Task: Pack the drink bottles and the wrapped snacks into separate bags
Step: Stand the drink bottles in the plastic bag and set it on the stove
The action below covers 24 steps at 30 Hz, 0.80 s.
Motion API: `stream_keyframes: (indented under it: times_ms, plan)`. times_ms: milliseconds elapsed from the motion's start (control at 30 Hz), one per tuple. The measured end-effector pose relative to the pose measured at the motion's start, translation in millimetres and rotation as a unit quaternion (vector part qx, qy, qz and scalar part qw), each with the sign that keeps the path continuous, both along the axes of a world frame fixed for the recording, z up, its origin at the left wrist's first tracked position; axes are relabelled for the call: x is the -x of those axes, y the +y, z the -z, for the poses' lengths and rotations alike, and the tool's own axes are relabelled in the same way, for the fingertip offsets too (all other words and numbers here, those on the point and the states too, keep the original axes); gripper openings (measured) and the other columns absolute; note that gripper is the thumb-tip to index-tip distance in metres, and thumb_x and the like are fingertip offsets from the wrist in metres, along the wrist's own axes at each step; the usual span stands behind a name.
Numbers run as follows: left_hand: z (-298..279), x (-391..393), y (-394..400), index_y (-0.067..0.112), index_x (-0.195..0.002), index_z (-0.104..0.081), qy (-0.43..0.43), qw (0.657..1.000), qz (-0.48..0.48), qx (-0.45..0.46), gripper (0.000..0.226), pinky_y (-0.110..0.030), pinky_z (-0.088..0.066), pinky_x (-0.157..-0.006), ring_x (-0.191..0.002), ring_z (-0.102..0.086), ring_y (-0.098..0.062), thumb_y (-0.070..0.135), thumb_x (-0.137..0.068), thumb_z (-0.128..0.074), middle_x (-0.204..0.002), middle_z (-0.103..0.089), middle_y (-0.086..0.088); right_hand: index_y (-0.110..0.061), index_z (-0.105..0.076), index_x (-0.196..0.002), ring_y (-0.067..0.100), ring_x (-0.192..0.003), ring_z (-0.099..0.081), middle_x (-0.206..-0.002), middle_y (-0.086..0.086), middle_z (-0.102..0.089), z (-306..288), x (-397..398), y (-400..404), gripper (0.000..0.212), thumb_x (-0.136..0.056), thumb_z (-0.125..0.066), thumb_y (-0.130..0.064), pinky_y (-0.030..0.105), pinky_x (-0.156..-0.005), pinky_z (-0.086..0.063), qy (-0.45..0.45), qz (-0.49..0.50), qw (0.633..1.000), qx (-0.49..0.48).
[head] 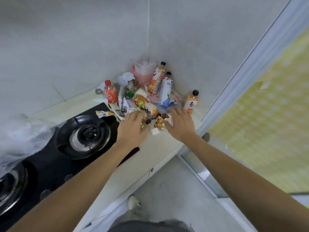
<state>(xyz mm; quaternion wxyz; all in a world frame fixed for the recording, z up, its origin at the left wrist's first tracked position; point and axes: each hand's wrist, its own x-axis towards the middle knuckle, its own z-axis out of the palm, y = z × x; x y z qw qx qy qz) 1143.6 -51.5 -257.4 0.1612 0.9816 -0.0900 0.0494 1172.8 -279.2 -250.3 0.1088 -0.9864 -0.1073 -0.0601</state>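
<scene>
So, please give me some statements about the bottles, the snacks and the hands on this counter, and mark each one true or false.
1. The red-capped orange bottle stands upright near the stove. True.
2. Both hands are reaching over the snack pile. True: the left hand and the right hand are both spread above it.
3. The right hand grips the black-capped bottle. False: its fingers lie straight, just in front of that bottle, holding nothing.
4. All the bottles lie flat. False: they stand or lean at the wall.
5. The pink bag sits in the corner behind the pile. True.
</scene>
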Motion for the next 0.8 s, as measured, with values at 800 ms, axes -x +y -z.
stream_keyframes:
  times_ms: [800]
  plan:
    - [80, -326, -164, 0.01, -0.138, -0.045, 0.148, 0.949, -0.221, 0.167, 0.073, -0.04, -0.048, -0.089, -0.116, -0.06, -0.033, 0.056, -0.087, -0.069, -0.129, -0.059, -0.012, -0.023, -0.044, -0.139, 0.024, -0.117, -0.059, -0.133, 0.003, -0.058, 66, -178, -136, 0.075, -0.078, -0.087, -0.027, 0.035, -0.085, -0.054, 0.063, 0.065, 0.975, -0.201]
